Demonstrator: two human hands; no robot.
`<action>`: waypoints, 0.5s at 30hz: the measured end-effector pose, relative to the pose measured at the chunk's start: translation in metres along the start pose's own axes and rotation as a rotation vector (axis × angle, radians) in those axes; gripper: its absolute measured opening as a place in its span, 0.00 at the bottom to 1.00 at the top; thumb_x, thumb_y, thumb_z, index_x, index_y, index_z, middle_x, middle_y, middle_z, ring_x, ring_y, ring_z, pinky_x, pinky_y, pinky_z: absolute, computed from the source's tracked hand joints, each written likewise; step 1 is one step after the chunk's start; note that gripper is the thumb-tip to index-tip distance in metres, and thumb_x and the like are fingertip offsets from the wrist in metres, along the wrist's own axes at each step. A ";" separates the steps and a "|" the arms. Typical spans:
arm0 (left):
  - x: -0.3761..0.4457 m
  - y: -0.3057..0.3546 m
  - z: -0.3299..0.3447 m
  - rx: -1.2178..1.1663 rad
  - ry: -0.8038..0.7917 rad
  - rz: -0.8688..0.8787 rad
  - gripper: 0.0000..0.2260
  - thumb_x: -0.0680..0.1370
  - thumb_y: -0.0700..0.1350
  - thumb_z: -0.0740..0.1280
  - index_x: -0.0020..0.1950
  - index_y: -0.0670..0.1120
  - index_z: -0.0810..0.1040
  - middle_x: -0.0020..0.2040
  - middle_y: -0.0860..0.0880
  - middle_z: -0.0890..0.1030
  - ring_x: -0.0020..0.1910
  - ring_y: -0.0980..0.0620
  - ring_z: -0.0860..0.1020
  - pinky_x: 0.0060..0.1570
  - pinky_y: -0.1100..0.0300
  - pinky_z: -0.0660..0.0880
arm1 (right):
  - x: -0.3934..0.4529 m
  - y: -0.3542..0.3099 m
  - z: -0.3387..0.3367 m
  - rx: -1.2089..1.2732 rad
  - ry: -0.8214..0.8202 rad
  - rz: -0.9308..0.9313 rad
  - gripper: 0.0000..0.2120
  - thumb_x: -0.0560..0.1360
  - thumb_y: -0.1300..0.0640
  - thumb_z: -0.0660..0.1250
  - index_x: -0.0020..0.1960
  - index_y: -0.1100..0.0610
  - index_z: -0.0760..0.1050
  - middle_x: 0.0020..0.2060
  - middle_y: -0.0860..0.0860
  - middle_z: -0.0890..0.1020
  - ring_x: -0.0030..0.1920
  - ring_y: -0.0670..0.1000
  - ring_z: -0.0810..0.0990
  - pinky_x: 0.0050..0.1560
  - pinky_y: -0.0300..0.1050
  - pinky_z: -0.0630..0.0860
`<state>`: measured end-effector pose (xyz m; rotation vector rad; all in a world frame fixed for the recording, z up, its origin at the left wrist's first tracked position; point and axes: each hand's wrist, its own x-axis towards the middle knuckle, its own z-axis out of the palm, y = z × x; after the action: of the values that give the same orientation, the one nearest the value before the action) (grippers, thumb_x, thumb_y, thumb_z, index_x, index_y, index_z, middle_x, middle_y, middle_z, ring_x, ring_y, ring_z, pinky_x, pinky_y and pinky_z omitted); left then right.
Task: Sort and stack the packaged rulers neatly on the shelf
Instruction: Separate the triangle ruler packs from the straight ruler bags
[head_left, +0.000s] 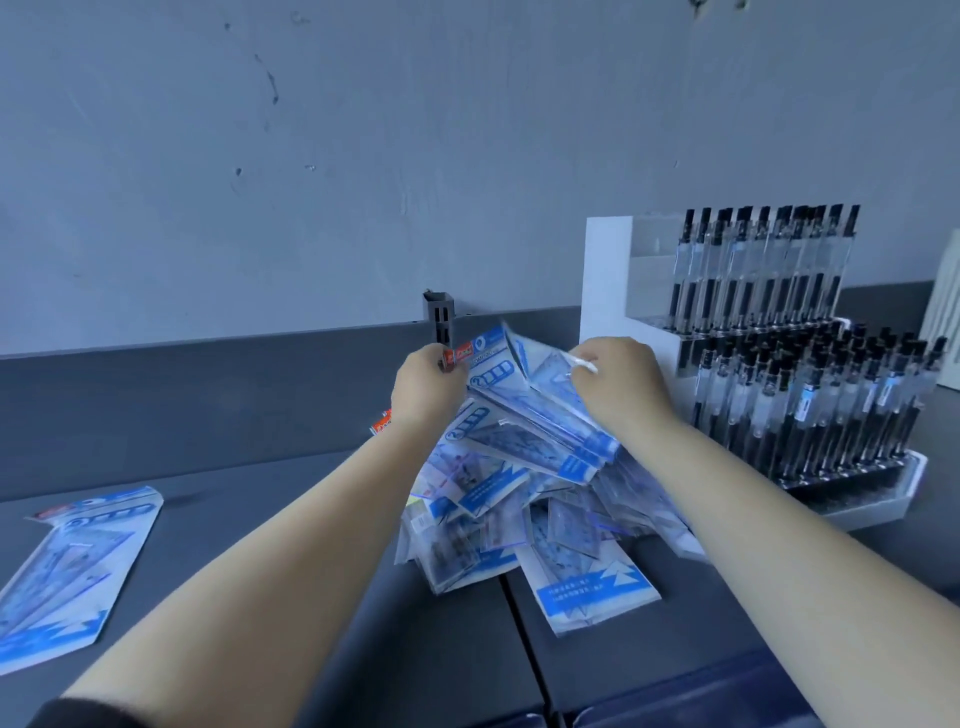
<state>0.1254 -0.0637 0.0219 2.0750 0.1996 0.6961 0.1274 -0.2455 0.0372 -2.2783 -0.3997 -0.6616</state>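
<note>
Both hands work at the top of the loose heap of blue-and-white plastic ruler packages on the dark grey shelf: the left hand pinches the red-tagged header of one package, and the right hand has its fingers curled round the edge of another. A pull could make the slippery heap slide toward the white rack of black pens just beside it. The print is too blurred to read; a separate pile of the same packages lies far left.
</note>
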 end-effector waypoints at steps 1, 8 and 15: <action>0.000 0.004 -0.003 -0.084 0.015 -0.001 0.06 0.77 0.40 0.60 0.40 0.42 0.69 0.35 0.44 0.70 0.27 0.48 0.70 0.32 0.57 0.67 | 0.001 -0.001 -0.003 0.056 0.043 0.008 0.11 0.74 0.66 0.59 0.48 0.65 0.80 0.43 0.56 0.82 0.44 0.57 0.76 0.38 0.40 0.64; -0.014 0.021 -0.028 -0.489 0.065 -0.143 0.05 0.79 0.38 0.60 0.45 0.45 0.74 0.44 0.42 0.78 0.32 0.47 0.80 0.25 0.60 0.79 | 0.003 -0.012 -0.006 0.739 0.092 0.309 0.13 0.74 0.68 0.61 0.33 0.60 0.76 0.42 0.65 0.82 0.42 0.65 0.81 0.44 0.51 0.74; -0.030 0.011 -0.042 -0.598 0.176 -0.280 0.09 0.74 0.39 0.70 0.38 0.43 0.71 0.38 0.41 0.79 0.31 0.46 0.79 0.28 0.58 0.79 | -0.019 -0.021 -0.004 0.902 -0.019 0.397 0.14 0.75 0.68 0.61 0.34 0.57 0.75 0.33 0.56 0.79 0.35 0.54 0.77 0.38 0.44 0.73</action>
<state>0.0763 -0.0521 0.0369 1.3856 0.3289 0.6655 0.1005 -0.2353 0.0407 -1.4324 -0.1808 -0.1798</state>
